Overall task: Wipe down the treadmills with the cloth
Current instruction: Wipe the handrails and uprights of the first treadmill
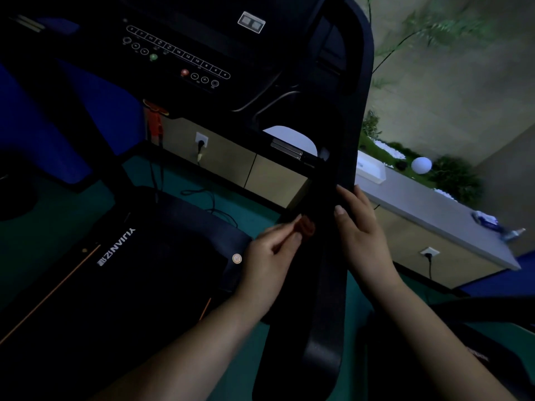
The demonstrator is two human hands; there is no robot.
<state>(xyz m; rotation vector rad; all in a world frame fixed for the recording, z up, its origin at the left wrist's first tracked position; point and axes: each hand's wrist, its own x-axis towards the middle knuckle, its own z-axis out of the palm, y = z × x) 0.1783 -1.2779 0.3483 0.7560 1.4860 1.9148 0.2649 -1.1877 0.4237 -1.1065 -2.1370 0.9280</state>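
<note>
The right hand [362,227] is wrapped around the black padded handrail of the treadmill [330,285], thumb on the near face and fingers curled over its right edge, partway up the rail. The left hand [269,256] sits just to the left of that same rail, fingers bunched and pinching a small crumpled reddish-brown cloth [304,227] that's pressed against the rail's left side. It's dim in here, so the cloth is mostly a blurry wad poking out past the fingertips.

Below the left hand is the dark treadmill deck with white lettering [115,247] and thin orange stripes near its edges, plus a small round gold badge [237,258] at the right front corner of the motor cover. Up top, the black control console [179,53] has rows of round buttons, one green and one red.

Past the rail on the right, a long grey-topped beige cabinet [434,209] runs along the wall, with a white globe lamp [421,164] and green plants at its far end and a plugged-in white wall socket [429,252] on its front. The floor is teal [58,227].
</note>
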